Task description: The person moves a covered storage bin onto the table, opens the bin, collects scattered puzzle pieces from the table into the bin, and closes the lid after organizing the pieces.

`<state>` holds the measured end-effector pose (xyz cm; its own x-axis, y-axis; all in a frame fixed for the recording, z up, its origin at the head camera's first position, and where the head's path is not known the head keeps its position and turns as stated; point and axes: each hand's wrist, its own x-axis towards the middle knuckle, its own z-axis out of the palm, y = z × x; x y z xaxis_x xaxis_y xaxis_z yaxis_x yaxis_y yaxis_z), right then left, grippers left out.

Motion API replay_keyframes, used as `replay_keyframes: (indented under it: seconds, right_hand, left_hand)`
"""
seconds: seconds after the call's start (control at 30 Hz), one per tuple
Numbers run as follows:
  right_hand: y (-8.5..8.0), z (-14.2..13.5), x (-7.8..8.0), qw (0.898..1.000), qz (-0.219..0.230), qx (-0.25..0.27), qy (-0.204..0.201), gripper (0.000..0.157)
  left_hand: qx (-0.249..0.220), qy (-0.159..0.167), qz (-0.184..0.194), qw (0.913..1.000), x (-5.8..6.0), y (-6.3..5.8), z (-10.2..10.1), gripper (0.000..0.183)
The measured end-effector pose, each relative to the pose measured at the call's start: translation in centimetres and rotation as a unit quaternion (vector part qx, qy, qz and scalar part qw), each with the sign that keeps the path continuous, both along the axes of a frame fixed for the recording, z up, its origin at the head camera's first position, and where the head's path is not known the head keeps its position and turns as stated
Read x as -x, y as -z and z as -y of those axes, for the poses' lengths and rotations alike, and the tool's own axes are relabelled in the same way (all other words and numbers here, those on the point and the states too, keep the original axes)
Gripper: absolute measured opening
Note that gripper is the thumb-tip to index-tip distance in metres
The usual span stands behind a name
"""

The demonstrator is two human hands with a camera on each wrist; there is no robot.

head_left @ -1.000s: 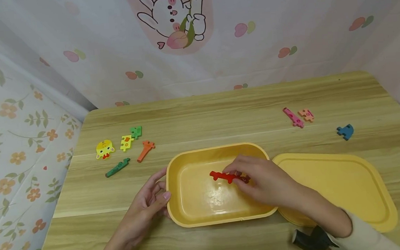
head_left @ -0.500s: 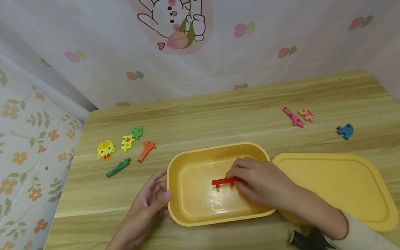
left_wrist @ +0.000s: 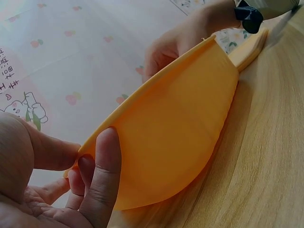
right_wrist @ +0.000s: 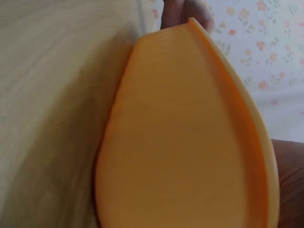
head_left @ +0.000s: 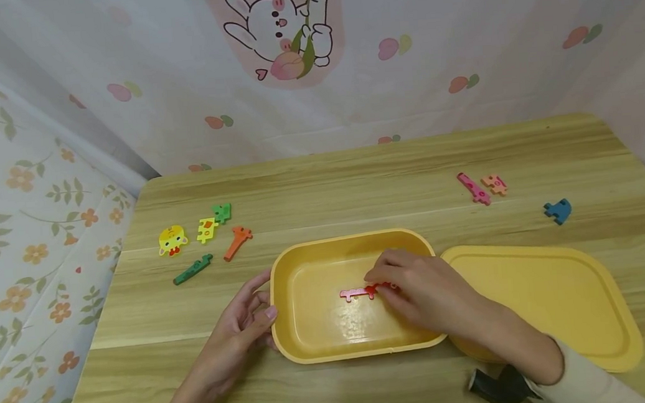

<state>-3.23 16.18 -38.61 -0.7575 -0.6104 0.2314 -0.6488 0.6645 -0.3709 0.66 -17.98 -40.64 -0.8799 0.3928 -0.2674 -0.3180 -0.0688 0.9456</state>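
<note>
Inside the yellow plastic box (head_left: pixel 316 314), my right hand (head_left: pixel 426 288) pinches a long red jigsaw puzzle piece (head_left: pixel 354 293) with small tabs. The piece lies nearly level, close over the floor of the box, and its right part is partly hidden by the fingers. My left hand (head_left: pixel 238 329) holds the box by its left end. In the left wrist view, the thumb and a finger of my left hand (left_wrist: pixel 61 175) pinch the rim of the box (left_wrist: pixel 171 118). The right wrist view shows mostly the box's outer wall (right_wrist: pixel 175 123).
A yellow lid (head_left: pixel 543 298) lies right of the box, under my right forearm. Left on the table are a yellow animal-head piece (head_left: pixel 172 240) and dark green (head_left: pixel 192 270), orange (head_left: pixel 238 242), yellow and green pieces. Pink (head_left: pixel 473 189), peach and blue pieces (head_left: pixel 558 211) lie at right.
The red puzzle piece has turned from slanted to level and tipped flatter in my right hand, its top now shining. The left hand keeps its hold on the box.
</note>
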Motion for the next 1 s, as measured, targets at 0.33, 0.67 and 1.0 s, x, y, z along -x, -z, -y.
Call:
replay_keyframes:
  seconds: [0.33,0.67,1.0]
  right_hand:
    - [-1.8,-1.6,0.8,0.998,-0.031,0.028,0.054,0.022]
    - [-3.5,-3.6,2.1,0.992,-0.024,0.071,0.106,0.026]
    - [-3.5,-5.4,3.5,0.974,-0.031,0.104,0.201,0.023]
  left_hand:
    - [0.004,0.001,0.008,1.0000,0.1,-0.2,-0.2,0.066]
    - [0.002,0.000,0.009,1.0000,0.0,-0.2,0.0,0.065]
    - [0.006,0.002,0.015,0.9999,0.2,-0.1,0.0,0.065]
